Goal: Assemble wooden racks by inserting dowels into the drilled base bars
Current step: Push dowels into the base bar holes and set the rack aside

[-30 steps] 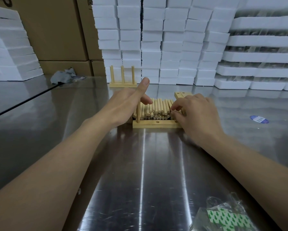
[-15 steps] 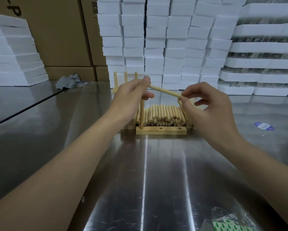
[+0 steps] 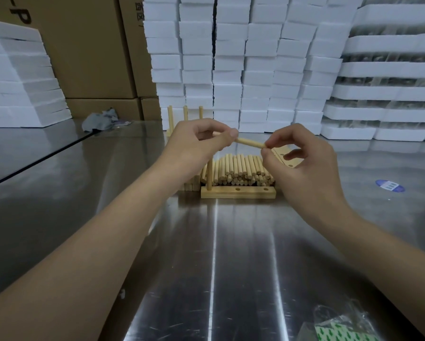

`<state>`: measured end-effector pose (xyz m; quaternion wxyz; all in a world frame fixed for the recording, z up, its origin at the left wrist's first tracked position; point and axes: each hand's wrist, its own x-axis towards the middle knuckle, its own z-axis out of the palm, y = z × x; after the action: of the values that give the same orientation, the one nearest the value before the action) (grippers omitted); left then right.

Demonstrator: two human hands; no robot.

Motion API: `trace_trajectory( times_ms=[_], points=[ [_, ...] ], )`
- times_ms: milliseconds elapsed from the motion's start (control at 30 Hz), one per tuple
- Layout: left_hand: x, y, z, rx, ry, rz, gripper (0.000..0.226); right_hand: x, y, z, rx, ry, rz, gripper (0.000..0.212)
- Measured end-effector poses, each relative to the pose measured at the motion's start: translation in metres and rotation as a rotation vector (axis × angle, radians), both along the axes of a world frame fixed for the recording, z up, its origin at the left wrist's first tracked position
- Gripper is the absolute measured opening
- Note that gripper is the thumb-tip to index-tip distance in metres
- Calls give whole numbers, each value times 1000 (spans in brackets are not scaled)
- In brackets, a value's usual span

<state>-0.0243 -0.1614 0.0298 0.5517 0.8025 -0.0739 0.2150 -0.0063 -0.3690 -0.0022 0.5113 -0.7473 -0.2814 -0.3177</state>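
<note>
A light wooden dowel point(image 3: 250, 143) hangs in the air between my two hands. My left hand point(image 3: 201, 146) pinches its left end and my right hand point(image 3: 302, 161) pinches its right end with thumb and forefinger. Below them a drilled base bar point(image 3: 238, 192) lies on the steel table, with one dowel point(image 3: 209, 175) standing upright in its left hole and two holes showing bare. Behind the bar lies a pile of loose dowels point(image 3: 238, 169). More drilled bars point(image 3: 286, 156) lie partly hidden behind my right hand.
A finished rack point(image 3: 185, 116) with three upright dowels stands farther back, before stacked white foam blocks point(image 3: 243, 65). Cardboard boxes point(image 3: 88, 50) and a grey rag point(image 3: 103, 120) are back left. A blue sticker point(image 3: 389, 186) lies right; a plastic bag point(image 3: 341, 326) sits near right.
My right hand picked a dowel from the pile and lifted it; my left hand took its other end. Both hands now hold it higher above the bar.
</note>
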Motion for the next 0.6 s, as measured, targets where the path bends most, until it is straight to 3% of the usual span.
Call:
trace_trajectory(
  times_ms=[200,400,500,600],
  points=[
    [1,5,0,-91,3,17,14,3,-1,-3,-9,49,26,14],
    [-1,0,0,-173,-49,12,34,8,3,-8,-102,83,88,11],
    [-1,-3,-1,-203,-97,29,28,14,1,-12,-237,163,69,13],
    [1,0,-2,-186,-111,43,24,18,-4,-15,-519,171,-48,8]
  ],
)
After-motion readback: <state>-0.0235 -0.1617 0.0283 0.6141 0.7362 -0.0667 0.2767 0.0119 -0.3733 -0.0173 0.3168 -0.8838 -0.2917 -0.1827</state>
